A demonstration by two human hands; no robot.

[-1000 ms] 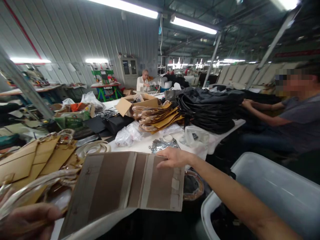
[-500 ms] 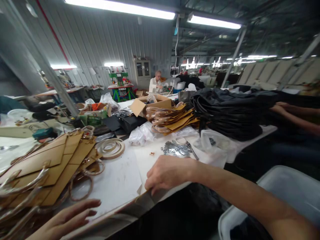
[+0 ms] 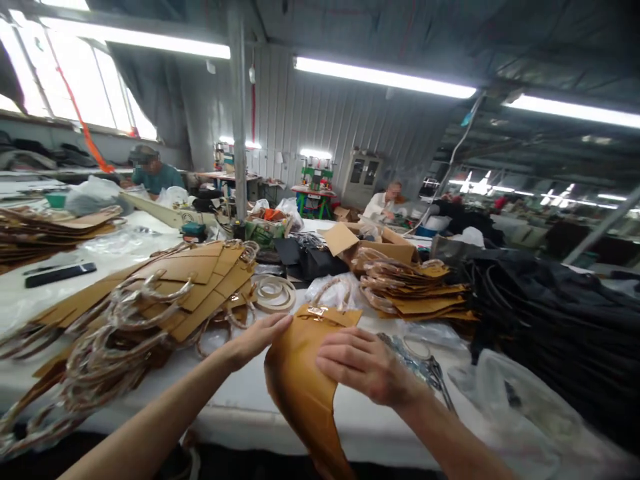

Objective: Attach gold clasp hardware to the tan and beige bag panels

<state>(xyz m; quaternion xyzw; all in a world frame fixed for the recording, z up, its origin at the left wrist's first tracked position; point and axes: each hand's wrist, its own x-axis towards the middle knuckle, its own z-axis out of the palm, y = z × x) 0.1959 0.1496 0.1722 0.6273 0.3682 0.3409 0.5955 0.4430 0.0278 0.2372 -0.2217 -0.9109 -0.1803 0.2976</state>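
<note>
A tan bag panel (image 3: pixel 300 357) with a wrapped handle (image 3: pixel 333 288) at its far end lies in front of me, and its near part curls down over the table edge. My right hand (image 3: pixel 353 363) rests flat on its face, fingers stretched and side by side. At the panel's upper left edge is my left hand (image 3: pixel 263 337), its fingers extended and their tips touching the edge; its thumb is not clear. A small shiny metal fitting (image 3: pixel 316 311) shows near the handle.
Tan panels with plastic-wrapped handles (image 3: pixel 195 273) are heaped left, with rolls of tape (image 3: pixel 275 293) beside them. More tan panels (image 3: pixel 425 297) and a black pile (image 3: pixel 540 307) stand right. Scissors (image 3: pixel 440 380) lie near metal pieces (image 3: pixel 405 350). Two people sit farther back.
My view has swung left. The tan panel now lies before me on the table, with my right hand flat on it. My left hand has moved forward to its edge.
</note>
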